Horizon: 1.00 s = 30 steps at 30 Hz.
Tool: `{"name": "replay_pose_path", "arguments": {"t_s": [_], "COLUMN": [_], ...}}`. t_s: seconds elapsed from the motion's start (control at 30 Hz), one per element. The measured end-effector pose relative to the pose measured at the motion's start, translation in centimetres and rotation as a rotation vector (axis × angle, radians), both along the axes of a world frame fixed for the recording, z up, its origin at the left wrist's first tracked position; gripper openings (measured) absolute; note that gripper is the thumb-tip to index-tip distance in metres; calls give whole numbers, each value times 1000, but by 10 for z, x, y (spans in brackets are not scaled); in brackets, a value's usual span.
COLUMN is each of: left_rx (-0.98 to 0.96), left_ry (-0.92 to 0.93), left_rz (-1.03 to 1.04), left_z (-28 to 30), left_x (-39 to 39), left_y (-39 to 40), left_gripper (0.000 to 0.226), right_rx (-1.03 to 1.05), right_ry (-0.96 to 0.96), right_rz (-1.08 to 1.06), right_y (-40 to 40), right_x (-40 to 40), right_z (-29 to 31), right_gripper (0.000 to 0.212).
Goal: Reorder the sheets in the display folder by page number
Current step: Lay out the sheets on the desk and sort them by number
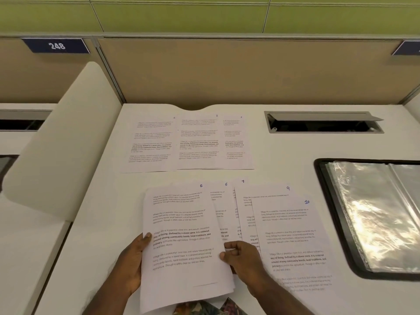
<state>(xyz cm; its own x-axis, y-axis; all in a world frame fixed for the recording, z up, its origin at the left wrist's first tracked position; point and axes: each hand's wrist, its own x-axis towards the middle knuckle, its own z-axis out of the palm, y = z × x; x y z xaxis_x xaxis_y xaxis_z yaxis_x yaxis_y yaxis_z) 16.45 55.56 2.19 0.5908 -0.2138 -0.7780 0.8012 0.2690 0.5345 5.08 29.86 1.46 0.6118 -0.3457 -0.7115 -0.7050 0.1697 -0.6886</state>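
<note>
The white tabletop carries everything. At its right edge lies the display folder, open, black-rimmed, its clear sleeves glaring under the light and apparently empty. Far along the tabletop a cable tray stands with its lid up.

The sheets are out of the folder, spread in two groups. The far row shows pages numbered 1, 2 and 3, left to right, each lapping over the next. Near the person a looser fan lies flat: sheet 6, sheet 7, sheet 9 and sheet 10, overlapping, with 10 on top at the right. No 4 or 8 shows; they may be hidden under others.

Sheet 5 is lifted clear of the tabletop at the near left, and edges at its bottom corner suggest another sheet or two behind it. The left hand grips its left edge, thumb on the printed face, fingers behind. The right hand pinches its right edge between thumb and curled fingers.

Paper this thin is light and limp; held by one edge it would sag and fold, so a grip on both side edges suits it. Loose sheets slide easily over one another and over the smooth tabletop, so the fan could scatter at a nudge. The sleeves look slick and floppy; feeding a sheet in will likely need one hand holding the sleeve mouth open.
</note>
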Motion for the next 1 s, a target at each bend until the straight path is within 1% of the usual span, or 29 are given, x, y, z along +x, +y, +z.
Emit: {"name": "replay_pose_path", "arguments": {"t_s": [0.2, 0.37, 0.53, 0.63, 0.73, 0.8, 0.87, 0.9, 0.97, 1.0], "left_rx": [60, 95, 132, 153, 199, 189, 147, 140, 90, 80], "left_ry": [-37, -94, -109, -166, -239, -281, -298, -307, -325, -345], "left_rz": [-26, -25, 10, 7, 85, 128, 165, 173, 197, 219], "left_z": [-2, 3, 6, 17, 27, 38, 48, 54, 61, 62], "left_x": [-2, 1, 8, 16, 32, 43, 50, 53, 57, 58], "left_y": [10, 19, 44, 60, 91, 115, 139, 148, 160, 165], "left_gripper": [33, 30, 32, 26, 21, 33, 54, 61, 56, 55], "right_rx": [-6, -6, -18, -36, -97, -156, -242, -288, -379, -457], "right_ry": [19, 61, 78, 96, 84, 70, 65, 68, 82, 101], "right_rz": [32, 61, 55, 52, 64, 95, 148, 179, 260, 329], "right_y": [3, 7, 10, 11, 14, 16, 18, 19, 20, 21], "right_x": [-3, -1, 0, 0, 1, 4, 7, 8, 8, 6], "right_z": [-10, -15, -16, -15, -13, -12, -13, -15, -14, -12], "right_gripper": [8, 9, 7, 7, 3, 3, 4, 5, 12, 18]}}
